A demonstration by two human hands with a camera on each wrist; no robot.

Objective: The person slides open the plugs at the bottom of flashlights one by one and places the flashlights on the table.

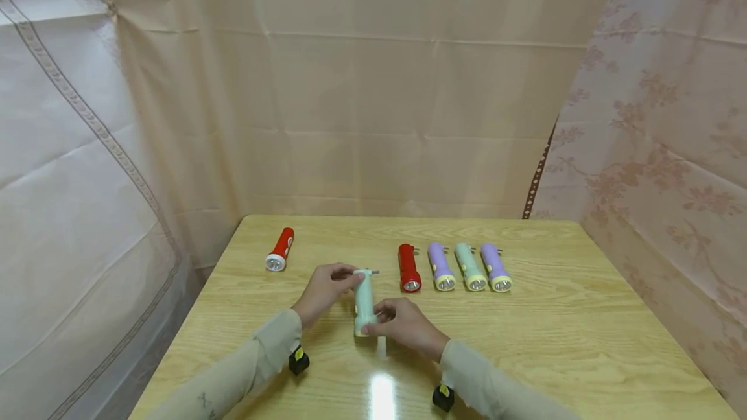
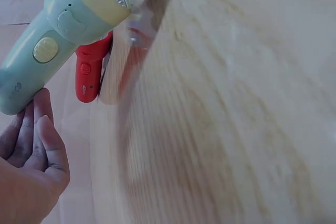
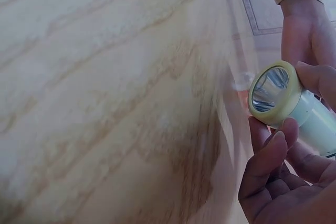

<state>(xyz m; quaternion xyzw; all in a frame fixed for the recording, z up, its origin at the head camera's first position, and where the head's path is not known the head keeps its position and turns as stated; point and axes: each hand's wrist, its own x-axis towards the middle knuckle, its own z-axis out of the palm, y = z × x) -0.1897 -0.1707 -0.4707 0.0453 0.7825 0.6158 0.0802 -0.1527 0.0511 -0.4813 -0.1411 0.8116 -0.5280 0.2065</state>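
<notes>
A mint-green flashlight [image 1: 364,300] with a pale yellow lens ring is held above the table between both hands. My left hand [image 1: 325,290] pinches its tail end, where thin metal plug prongs [image 1: 375,271] stick out to the right. The right hand [image 1: 408,327] grips the lens end with thumb and fingers. In the left wrist view, a cream slide button [image 2: 45,50] shows on the flashlight's side. The right wrist view shows the reflector [image 3: 270,88] behind its clear lens, the right hand's fingers [image 3: 268,166] close below.
A red flashlight [image 1: 281,248] with a white head lies at the back left of the wooden table [image 1: 554,342]. On the right stand in a row another red flashlight [image 1: 409,266], two purple flashlights [image 1: 440,266] and a mint-green one [image 1: 469,266], lenses toward me. Fabric curtains [image 1: 379,115] surround the table.
</notes>
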